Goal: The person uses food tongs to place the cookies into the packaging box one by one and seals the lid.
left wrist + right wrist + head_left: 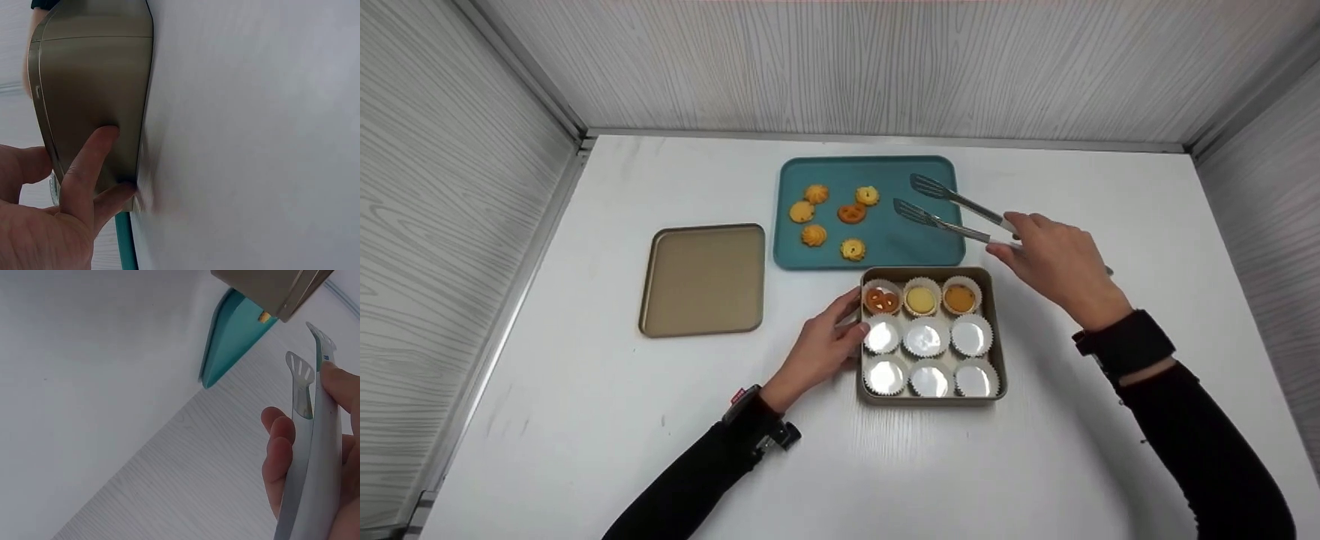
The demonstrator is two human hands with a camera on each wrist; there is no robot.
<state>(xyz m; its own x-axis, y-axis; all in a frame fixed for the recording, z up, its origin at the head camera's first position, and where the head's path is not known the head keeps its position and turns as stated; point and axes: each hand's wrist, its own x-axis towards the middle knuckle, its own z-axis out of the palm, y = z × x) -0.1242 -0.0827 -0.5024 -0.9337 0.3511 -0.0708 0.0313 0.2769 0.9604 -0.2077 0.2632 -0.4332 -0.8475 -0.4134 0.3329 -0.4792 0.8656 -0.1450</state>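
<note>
My left hand holds the left side of a deep square baking tin, its thumb at the rim and its fingers against the outer wall. Inside the tin stand several white paper cups in rows. The back row holds a pretzel-shaped cookie, a pale round cookie and a darker round cookie. My right hand grips metal tongs with white handles and slotted tips. The tongs are spread above the right part of a teal tray, with nothing between their tips.
On the tray's left and middle lie several cookies: swirled ones, a round one, flower-shaped ones and a pretzel-shaped one. A shallow square gold lid or pan lies left of the tin. Grey panels enclose the white table.
</note>
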